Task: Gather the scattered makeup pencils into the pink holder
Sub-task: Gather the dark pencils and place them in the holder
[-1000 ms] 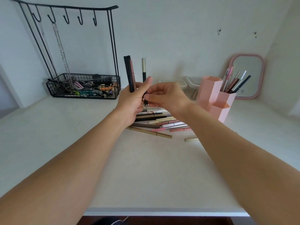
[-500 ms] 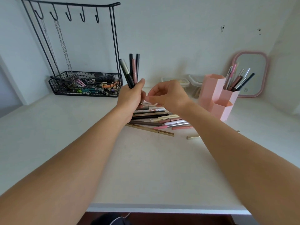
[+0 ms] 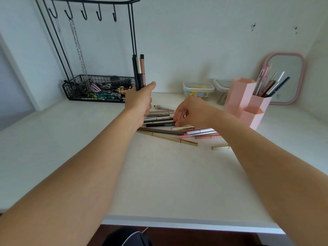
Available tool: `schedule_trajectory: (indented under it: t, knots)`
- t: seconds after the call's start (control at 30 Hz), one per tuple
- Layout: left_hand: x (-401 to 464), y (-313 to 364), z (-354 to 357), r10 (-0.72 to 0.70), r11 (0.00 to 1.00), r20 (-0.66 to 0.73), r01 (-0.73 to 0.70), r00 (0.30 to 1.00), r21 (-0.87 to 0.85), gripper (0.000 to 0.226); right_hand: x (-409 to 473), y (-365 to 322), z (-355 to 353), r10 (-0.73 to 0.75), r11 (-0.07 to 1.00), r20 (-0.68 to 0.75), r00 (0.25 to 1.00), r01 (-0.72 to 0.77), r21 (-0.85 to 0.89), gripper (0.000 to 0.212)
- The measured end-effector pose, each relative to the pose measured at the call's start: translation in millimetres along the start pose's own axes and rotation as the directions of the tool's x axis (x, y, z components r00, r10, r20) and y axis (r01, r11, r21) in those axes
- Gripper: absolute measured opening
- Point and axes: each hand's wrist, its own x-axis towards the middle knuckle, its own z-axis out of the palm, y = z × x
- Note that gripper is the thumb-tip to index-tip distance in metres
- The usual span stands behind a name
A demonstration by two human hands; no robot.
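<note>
Risks, judged: upright bundle (image 3: 139, 71) in left hand (image 3: 139, 102) could fan out or slip once more sticks added, grip clenched only round lower ends. Right hand (image 3: 190, 110) down on pile of pencils (image 3: 165, 124), fingers curled onto a black one; whether pinched or only touched, cannot tell. Could roll neighbours toward desk (image 3: 159, 174) edge. Loose gold stub (image 3: 220, 147) lying apart, easy to miss.

Pencils slim, mixed black, brown, gold, pink, lying roughly parallel mid-desk. Pink holder (image 3: 245, 102) just right of pile, hexagonal cells, tallest rear cell already holding several pencils.
</note>
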Motion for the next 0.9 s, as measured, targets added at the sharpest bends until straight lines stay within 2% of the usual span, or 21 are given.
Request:
schedule_trajectory:
  t: [0.17,0.3,0.37,0.43,0.5,0.6,0.67,0.73,0.8,0.9]
  knots:
    - [-3,1,1,-0.009,1.0,0.001,0.009,1.0,0.014,0.039,-1,2,-3,-0.014,0.998,0.036,0.999,0.016,-0.063,0.009]
    - [-1,3,0,0.012,0.992,-0.057,-0.019,0.998,-0.122,0.036,-4,5,-16,0.016,0.999,0.035,0.999,-0.014,-0.047,0.007]
    - [0,6,-2,0.01,0.981,-0.09,-0.027,0.996,-0.19,0.037,-5,8,-25,0.056,0.998,-0.002,0.998,-0.056,0.013,0.009]
    - [-1,6,-2,0.008,0.982,-0.076,-0.023,0.997,-0.19,0.04,-7,8,-30,0.111,0.981,-0.036,0.993,-0.104,0.164,0.015]
    - [-6,4,1,0.01,0.99,0.017,-0.008,1.0,-0.144,0.043,-11,4,-30,0.126,0.895,-0.019,0.992,-0.105,0.434,0.017]
    - [-16,3,10,0.012,0.995,0.205,0.008,0.979,-0.096,0.042,-13,-3,-29,0.09,0.653,0.031,0.995,-0.082,0.752,0.015]
    - [-22,5,13,0.014,0.996,0.274,0.01,0.962,-0.083,0.042,-12,-6,-28,0.065,0.568,0.034,0.997,-0.065,0.82,0.014]
    - [-24,3,15,0.017,0.997,0.298,0.005,0.954,-0.072,0.04,-12,-8,-27,0.056,0.546,0.043,0.998,-0.066,0.835,0.017]
    - [-27,-1,18,0.022,0.999,0.316,-0.006,0.948,-0.054,0.038,-12,-10,-24,0.037,0.537,0.058,0.998,-0.068,0.841,0.028]
    - [-29,-3,21,0.042,0.999,0.31,-0.033,0.95,-0.034,0.046,-11,-16,-18,-0.003,0.518,0.037,0.999,-0.03,0.855,0.035]
